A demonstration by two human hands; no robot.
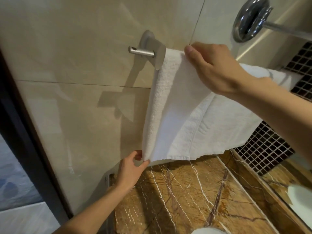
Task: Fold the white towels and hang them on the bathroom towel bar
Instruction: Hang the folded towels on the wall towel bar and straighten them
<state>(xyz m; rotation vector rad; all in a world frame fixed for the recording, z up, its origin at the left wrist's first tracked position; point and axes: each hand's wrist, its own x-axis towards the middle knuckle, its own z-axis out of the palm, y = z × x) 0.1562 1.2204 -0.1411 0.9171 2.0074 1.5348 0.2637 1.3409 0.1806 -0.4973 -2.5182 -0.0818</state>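
A folded white towel [175, 112] hangs over the brushed-metal towel bar [143, 52] on the beige tiled wall. Its left end sits against the bar's bracket. My right hand [214, 68] grips the towel's top fold at the bar, thumb on the near side. My left hand [131, 168] pinches the towel's lower left corner between thumb and fingers. More white towel [276, 76] lies over the bar to the right, behind my right wrist.
A chrome wall fitting [249, 19] with a rod sticks out at upper right. Dark mosaic tile [263, 146] covers the right wall. A brown marble counter [194, 191] lies below. A dark door frame [25, 132] runs down the left.
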